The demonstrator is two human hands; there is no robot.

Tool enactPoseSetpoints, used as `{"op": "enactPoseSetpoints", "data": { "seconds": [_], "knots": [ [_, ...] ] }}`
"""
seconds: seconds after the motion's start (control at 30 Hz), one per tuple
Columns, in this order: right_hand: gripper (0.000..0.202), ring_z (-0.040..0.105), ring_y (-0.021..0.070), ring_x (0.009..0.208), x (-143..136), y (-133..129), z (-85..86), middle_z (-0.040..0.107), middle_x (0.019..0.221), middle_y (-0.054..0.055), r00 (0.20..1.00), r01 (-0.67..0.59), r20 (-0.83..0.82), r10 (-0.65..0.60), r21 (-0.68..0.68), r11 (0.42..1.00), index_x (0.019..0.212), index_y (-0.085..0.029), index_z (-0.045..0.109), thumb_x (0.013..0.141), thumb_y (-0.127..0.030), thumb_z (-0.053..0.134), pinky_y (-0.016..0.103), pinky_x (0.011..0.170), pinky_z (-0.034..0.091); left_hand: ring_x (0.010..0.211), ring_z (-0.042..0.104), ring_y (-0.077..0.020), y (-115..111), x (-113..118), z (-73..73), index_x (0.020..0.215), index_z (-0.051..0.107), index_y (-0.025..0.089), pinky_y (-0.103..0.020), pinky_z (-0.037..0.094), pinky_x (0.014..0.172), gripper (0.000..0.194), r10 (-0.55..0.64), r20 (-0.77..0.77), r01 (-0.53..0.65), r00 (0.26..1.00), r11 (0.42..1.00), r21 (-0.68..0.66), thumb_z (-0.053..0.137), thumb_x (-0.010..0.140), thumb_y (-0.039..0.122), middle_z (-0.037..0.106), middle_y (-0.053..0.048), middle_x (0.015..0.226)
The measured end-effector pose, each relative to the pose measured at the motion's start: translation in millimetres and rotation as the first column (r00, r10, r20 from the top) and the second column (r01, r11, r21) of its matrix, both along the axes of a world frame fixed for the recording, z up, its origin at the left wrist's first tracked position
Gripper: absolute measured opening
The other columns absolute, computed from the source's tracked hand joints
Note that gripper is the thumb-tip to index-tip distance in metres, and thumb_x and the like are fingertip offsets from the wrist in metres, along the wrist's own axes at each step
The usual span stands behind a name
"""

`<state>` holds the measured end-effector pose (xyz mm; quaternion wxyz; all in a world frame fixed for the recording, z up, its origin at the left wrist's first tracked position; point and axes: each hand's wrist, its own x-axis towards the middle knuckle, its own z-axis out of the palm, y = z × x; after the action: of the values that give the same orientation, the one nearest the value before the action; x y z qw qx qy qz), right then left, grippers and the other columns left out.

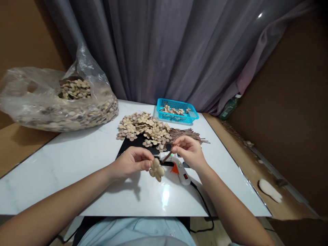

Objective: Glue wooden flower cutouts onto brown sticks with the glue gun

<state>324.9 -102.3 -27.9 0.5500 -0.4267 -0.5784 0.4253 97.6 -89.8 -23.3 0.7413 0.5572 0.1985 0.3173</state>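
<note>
My left hand pinches a beige five-petalled flower piece by its edge, above the near part of the table. In my right hand is a thin brown stick, its lower end pointing down toward the flower without touching it. Under and between my hands lies a white glue gun with an orange trigger, its nozzle toward the left over a black mat. Just beyond are a heap of similar flower pieces and a bundle of brown sticks.
A blue basket with several flower pieces and stems stands at the back. At the left sits a large clear plastic bag full of flower pieces. The glue gun's black cord runs off the front edge. A green bottle lies back right.
</note>
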Motion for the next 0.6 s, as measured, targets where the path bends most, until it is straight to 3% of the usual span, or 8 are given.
{"op": "enactPoseSetpoints", "data": {
  "seconds": [0.1,0.23,0.3,0.4,0.5,0.6],
  "knots": [
    [0.022,0.058,0.0125,0.055,0.6,0.0,1.6,0.064,0.061,0.000,0.998,0.014,0.065,-0.017,0.045,0.999,0.070,-0.019,0.065,0.067,-0.036,0.078,0.025,0.053,0.048,0.060,0.065,-0.0189,0.6,-0.3,-0.3,0.067,0.069,0.015,-0.034,0.057,0.060,0.024,0.020,-0.011,-0.019,1.000,0.999,0.034,0.079,0.066,0.037,0.063,-0.004,0.066],
    [0.015,0.063,0.0164,0.077,-0.1,-1.3,3.5,0.068,0.082,0.004,0.995,-0.010,0.104,-0.007,0.155,0.988,0.066,-0.020,0.067,0.069,-0.031,0.077,0.028,0.066,0.052,0.079,0.066,-0.0220,3.7,-1.4,-0.7,0.066,0.073,0.016,-0.036,0.056,0.073,0.025,0.115,-0.047,-0.102,0.992,0.971,0.218,0.078,0.066,0.040,0.061,-0.008,0.084],
    [0.014,0.064,0.0155,0.073,-2.4,-3.2,4.3,0.070,0.082,0.004,0.998,-0.020,0.056,0.015,0.084,0.996,0.068,-0.020,0.067,0.069,-0.029,0.077,0.027,0.063,0.053,0.100,0.062,-0.0263,6.1,-2.7,-0.2,0.068,0.075,0.017,-0.040,0.051,0.089,0.021,0.145,-0.065,-0.116,0.987,0.936,0.333,0.077,0.068,0.038,0.062,-0.012,0.101],
    [0.019,0.062,0.0124,0.053,-7.1,-6.0,5.2,0.069,0.064,0.000,0.998,-0.023,-0.052,0.019,-0.073,0.997,0.070,-0.019,0.064,0.065,-0.029,0.080,0.024,0.050,0.051,0.125,0.049,-0.0301,9.8,-5.3,-0.1,0.072,0.076,0.020,-0.044,0.038,0.105,0.012,0.118,-0.135,-0.053,0.984,0.911,0.410,0.073,0.074,0.031,0.057,-0.013,0.127],
    [0.027,0.063,0.0123,0.051,-11.7,-7.1,4.9,0.069,0.061,-0.002,0.991,-0.024,-0.135,0.005,-0.136,0.990,0.071,-0.018,0.062,0.058,-0.028,0.084,0.023,0.049,0.053,0.132,0.041,-0.0317,11.5,-6.6,-2.3,0.076,0.076,0.021,-0.049,0.035,0.106,0.010,0.023,-0.198,0.054,0.980,0.924,0.378,0.070,0.077,0.028,0.052,-0.012,0.137],
    [0.032,0.066,0.0122,0.054,-16.3,-7.5,3.4,0.071,0.066,-0.001,0.980,-0.071,-0.198,0.035,-0.180,0.981,0.072,-0.018,0.063,0.052,-0.024,0.087,0.023,0.054,0.055,0.130,0.045,-0.0325,9.9,-5.3,-4.9,0.077,0.076,0.020,-0.050,0.035,0.106,0.010,-0.078,-0.218,0.150,0.973,0.928,0.341,0.069,0.078,0.028,0.054,-0.014,0.135]
  ]
}}
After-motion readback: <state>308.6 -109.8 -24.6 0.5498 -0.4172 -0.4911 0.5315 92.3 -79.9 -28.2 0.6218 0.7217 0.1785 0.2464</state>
